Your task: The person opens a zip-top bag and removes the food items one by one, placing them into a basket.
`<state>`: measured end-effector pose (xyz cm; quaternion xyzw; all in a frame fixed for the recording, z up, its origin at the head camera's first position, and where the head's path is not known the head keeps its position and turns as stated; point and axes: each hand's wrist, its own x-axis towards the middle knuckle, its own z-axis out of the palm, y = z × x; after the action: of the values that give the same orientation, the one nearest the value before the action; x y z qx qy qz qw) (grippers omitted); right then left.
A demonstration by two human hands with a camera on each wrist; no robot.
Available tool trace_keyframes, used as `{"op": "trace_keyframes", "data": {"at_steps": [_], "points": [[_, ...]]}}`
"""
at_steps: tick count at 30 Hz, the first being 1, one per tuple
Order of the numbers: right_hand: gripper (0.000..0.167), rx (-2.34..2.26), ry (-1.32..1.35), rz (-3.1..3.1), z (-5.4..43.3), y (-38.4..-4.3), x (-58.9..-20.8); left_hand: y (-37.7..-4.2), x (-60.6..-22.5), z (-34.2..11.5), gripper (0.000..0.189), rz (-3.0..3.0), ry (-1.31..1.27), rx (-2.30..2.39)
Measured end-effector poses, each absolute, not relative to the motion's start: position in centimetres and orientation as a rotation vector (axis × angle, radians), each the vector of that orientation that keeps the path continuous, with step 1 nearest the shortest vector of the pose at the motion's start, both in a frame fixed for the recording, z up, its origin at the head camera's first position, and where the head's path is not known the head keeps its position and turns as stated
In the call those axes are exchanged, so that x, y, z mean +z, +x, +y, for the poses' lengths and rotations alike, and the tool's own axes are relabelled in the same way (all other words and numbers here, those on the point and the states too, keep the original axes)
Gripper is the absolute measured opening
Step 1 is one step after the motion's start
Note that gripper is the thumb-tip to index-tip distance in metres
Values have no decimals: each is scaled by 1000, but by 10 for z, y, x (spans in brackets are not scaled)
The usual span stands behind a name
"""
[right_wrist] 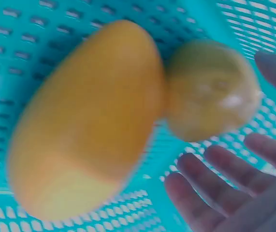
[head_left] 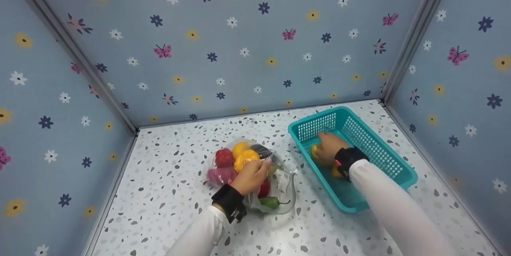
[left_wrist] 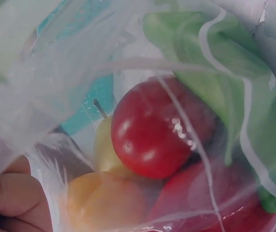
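My left hand (head_left: 252, 176) pinches the edge of a clear plastic bag (head_left: 290, 204) lying on the table. Through the film show a red round fruit (left_wrist: 152, 128), a yellow-green pear (left_wrist: 102, 147), a green pepper (head_left: 270, 203), a yellow pepper (head_left: 246, 157), a dark eggplant (head_left: 260, 151) and a pinkish-purple piece (head_left: 221, 176). Inside the turquoise basket (head_left: 399, 182), my right hand (head_left: 333, 148) is beside a round yellow-green fruit (right_wrist: 212, 92), fingers spread and apart from it in the right wrist view. A large yellow-orange mango (right_wrist: 87, 125) lies against that fruit.
The speckled white table (head_left: 167, 200) carries the bag left of the basket. Blue flowered panels (head_left: 255, 40) stand at the back and both sides, with grey metal strips (head_left: 411, 32) at the corners. The basket's raised rim surrounds the right hand.
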<state>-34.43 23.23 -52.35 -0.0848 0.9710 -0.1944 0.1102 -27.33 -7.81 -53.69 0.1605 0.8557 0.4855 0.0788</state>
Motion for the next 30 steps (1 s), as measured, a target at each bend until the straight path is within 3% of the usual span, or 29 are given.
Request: {"op": "trace_keyframes", "data": {"at_steps": [5, 9, 13, 21, 30], "points": [[44, -760, -332, 3038, 201, -333, -494, -274, -536, -78, 55, 2558, 468, 1452], [26, -804, -651, 3140, 176, -320, -480, -274, -536, -78, 55, 2572, 463, 1454], [24, -783, -891, 3080, 153, -297, -473, -277, -542, -80, 53, 2580, 480, 1477], [19, -734, -1118, 2894, 122, -260, -481, -294, -569, -84, 53, 2617, 543, 1482], [16, -619, -996, 2744, 104, -245, -514, -277, -543, -80, 54, 2605, 462, 1467]]}}
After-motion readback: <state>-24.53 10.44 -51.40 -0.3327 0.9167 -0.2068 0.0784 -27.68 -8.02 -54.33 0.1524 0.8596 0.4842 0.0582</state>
